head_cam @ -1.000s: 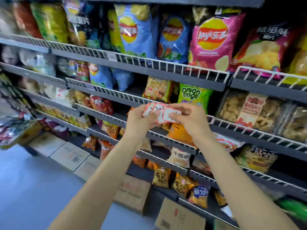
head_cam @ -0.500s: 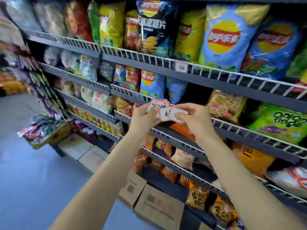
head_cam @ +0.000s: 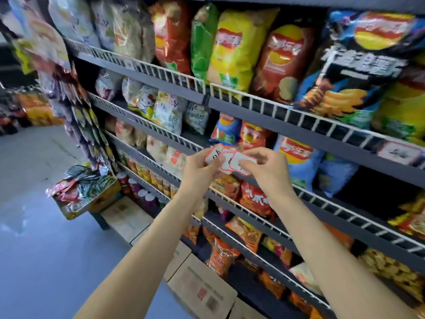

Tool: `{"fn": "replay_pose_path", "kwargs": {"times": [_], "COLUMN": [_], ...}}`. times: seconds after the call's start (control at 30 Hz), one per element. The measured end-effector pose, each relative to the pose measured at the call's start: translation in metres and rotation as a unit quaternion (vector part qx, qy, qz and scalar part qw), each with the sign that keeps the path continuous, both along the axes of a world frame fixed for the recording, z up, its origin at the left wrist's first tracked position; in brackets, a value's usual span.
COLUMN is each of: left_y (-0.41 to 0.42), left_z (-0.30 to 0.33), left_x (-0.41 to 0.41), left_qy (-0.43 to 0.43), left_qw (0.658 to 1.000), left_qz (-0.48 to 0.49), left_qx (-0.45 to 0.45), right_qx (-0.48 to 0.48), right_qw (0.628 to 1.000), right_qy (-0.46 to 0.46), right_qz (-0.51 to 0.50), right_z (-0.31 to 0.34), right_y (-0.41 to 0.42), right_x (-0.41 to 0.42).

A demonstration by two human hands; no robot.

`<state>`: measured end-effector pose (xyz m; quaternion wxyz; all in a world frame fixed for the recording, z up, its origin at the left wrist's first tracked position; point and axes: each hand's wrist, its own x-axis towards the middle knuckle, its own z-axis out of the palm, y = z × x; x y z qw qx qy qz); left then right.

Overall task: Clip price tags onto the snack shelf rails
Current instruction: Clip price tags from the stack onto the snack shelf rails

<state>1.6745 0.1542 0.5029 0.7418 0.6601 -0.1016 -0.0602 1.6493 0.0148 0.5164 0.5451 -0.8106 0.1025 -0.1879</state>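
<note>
Head view: left hand [head_cam: 202,168] grips fanned price tags [head_cam: 230,161] by left ends; right hand [head_cam: 266,166] pinches rightmost tag. Tags' long axis runs left-right, held at chest level just before white wire rail [head_cam: 165,132], right hand nearer. Tags not yet clipped. One tag [head_cam: 399,153] already sits on rail, far right. Shelves behind rails hold chip bags [head_cam: 239,47]. Cardboard boxes [head_cam: 202,288] on floor below.

Motion blur kills most print. Lay's logo, red banner on a yellow disc, shows on the yellow chip bag [head_cam: 234,49], red chip bag [head_cam: 281,63] and blue chip bag [head_cam: 296,157], lettering unreadable. Handwritten marks on the price tags [head_cam: 230,160] and large white Chinese characters on the dark chip bag [head_cam: 354,63] can't be made out.
</note>
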Motion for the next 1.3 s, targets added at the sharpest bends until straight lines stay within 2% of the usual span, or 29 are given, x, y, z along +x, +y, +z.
{"fn": "replay_pose_path", "kwargs": {"times": [0.13,0.27,0.4,0.57,0.73,0.97,1.13,1.3], "left_y": [0.065,0.135,0.188,0.232,0.270,0.318,0.334,0.339], "left_z": [-0.007,-0.013,-0.022,-0.033,-0.054,-0.087,-0.100,-0.111], "left_x": [0.070,0.140,0.202,0.267,0.348,0.442,0.492,0.520], "left_qy": [0.002,0.015,0.025,0.029,0.010,0.056,0.078,0.099], "left_qw": [1.000,0.999,0.997,0.996,0.989,0.972,0.963,0.958], "left_qz": [-0.009,-0.025,-0.031,-0.035,-0.025,0.012,-0.030,-0.091], "left_qx": [-0.006,0.035,0.072,0.072,0.147,0.227,0.256,0.254], "right_qx": [0.007,0.051,0.014,-0.048,-0.059,-0.112,-0.187,-0.267], "right_qw": [1.000,0.998,0.999,0.997,0.996,0.989,0.971,0.950], "right_qy": [0.007,0.029,0.032,0.037,0.045,0.072,0.094,0.127], "right_qz": [0.004,0.000,-0.028,-0.046,-0.048,-0.069,-0.111,-0.103], "right_z": [-0.003,-0.009,-0.019,-0.034,-0.050,-0.070,-0.087,-0.101], "right_y": [0.064,0.133,0.190,0.241,0.268,0.305,0.330,0.351], "right_x": [0.065,0.122,0.178,0.244,0.316,0.398,0.442,0.473]}}
